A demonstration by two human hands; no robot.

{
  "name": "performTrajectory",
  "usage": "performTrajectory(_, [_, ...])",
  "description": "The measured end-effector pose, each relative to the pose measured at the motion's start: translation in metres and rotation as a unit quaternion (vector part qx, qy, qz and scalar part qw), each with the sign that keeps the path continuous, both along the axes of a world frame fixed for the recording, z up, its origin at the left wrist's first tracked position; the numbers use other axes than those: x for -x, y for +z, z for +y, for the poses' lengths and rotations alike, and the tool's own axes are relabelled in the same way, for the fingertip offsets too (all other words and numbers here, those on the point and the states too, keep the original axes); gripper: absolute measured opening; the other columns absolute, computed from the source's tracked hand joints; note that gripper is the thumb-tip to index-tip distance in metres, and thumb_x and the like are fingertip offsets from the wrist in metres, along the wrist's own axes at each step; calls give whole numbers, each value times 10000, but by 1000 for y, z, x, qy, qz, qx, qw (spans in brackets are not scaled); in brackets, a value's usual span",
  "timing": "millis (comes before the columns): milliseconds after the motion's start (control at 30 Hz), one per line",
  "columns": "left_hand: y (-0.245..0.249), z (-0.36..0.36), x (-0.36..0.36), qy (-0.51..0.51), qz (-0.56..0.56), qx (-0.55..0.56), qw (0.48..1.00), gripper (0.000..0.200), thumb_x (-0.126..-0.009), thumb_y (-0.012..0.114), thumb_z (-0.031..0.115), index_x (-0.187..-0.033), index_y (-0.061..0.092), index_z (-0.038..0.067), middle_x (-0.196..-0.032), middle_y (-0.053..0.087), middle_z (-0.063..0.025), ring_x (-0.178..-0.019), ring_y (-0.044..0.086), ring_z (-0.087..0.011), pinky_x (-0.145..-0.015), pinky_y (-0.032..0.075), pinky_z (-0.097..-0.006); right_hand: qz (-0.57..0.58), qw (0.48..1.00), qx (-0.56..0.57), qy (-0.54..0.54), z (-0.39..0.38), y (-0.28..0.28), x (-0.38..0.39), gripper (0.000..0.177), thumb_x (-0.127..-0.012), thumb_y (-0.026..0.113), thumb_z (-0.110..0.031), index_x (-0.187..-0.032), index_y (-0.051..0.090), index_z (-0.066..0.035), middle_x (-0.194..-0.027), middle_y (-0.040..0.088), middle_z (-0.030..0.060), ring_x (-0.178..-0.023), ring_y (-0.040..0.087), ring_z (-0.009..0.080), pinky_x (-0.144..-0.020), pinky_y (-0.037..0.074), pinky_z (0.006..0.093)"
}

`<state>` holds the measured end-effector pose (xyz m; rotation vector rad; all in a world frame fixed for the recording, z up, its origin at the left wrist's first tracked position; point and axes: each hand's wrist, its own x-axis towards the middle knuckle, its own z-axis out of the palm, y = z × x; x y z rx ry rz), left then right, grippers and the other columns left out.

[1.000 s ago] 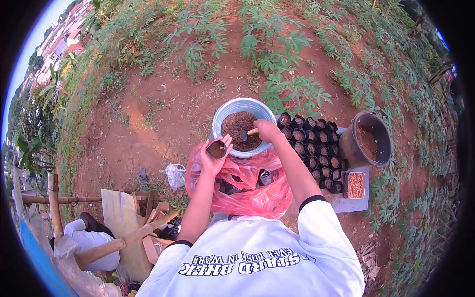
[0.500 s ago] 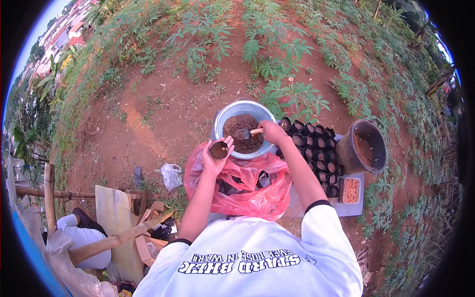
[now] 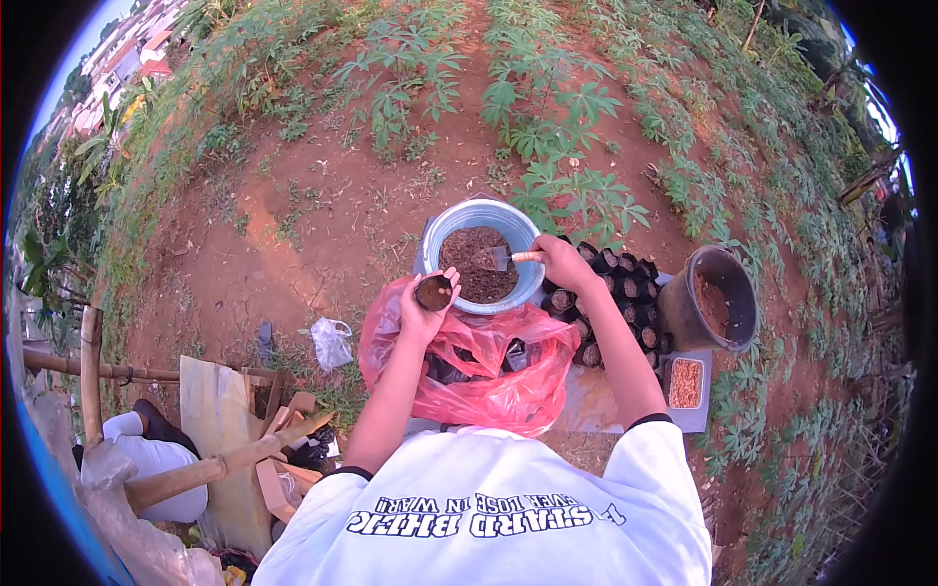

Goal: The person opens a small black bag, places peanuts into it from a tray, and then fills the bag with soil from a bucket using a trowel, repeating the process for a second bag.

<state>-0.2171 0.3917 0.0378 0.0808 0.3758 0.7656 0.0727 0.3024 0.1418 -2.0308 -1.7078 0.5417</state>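
Observation:
My left hand [image 3: 427, 313] is wrapped round a small black polybag [image 3: 434, 292], its open top facing up and brown soil showing inside. In my right hand [image 3: 564, 263] is the wooden handle of a small trowel [image 3: 501, 258]. Its metal blade rests in the dark soil [image 3: 479, 285] of a light-blue bucket [image 3: 443, 223]. The polybag is held at the bucket's near left rim. Just below the bucket, a red plastic bag [image 3: 528, 376] spreads open with black items inside.
Several soil-filled black polybags [image 3: 625, 283] stand in rows to the right, partly behind my right arm. Beyond them are a dark bucket [image 3: 681, 298] and a tray of orange-brown grains [image 3: 686, 383]. A white plastic bag [image 3: 331, 344] lies left. Bamboo poles [image 3: 225, 470] and a seated person [image 3: 156, 469] are lower left.
My right hand has shifted slightly right with the trowel, whose blade now sits lower in the soil. The left hand keeps the polybag nearly in place.

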Motion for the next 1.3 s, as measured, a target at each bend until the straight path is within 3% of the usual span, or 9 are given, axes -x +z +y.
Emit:
performTrajectory(267, [10,-2,1,10,23,6,1000,465,-979,508,309,-1231,534,-81,-1426,481,-302,-1354,466,-425,-1126,414,-540,34,999,-15,41,-9,52,21,111,-904,612,-18,-1013,627,2,-936,666,183,-899,645,369,-780,493,420])
performTrajectory(467, [5,-1,3,12,44,-6,999,458,-982,520,332,-1252,541,-38,-1283,602,-196,-1241,562,-371,-1091,451,-550,5,996,-14,92,-3,75,40,127,-911,620,-49,-1032,618,-10,-982,652,180,-955,630,383,-803,493,438])
performTrajectory(667, [12,-3,3,5,52,-23,998,434,-984,511,355,-1269,560,31,-1299,607,-149,-1233,564,-305,-1095,435,-553,-42,989,-10,140,7,84,52,119,-889,597,-17,-1007,609,-12,-974,641,176,-981,616,395,-819,494,461])
performTrajectory(1200, [14,-6,2,6,46,-37,998,500,-985,491,373,-1297,563,-11,-1336,597,-173,-1270,539,-310,-1085,425,-506,-138,973,26,184,14,91,66,124,-840,589,24,-959,583,-11,-963,615,158,-965,618,390,-809,495,479])
performTrajectory(1300, [17,-7,3,4,42,-39,998,475,-999,478,373,-1274,580,-1,-1279,634,-152,-1197,593,-285,-1032,468,-448,-145,972,26,183,13,93,65,110,-851,595,9,-958,582,-12,-962,612,157,-961,618,390,-803,497,478])
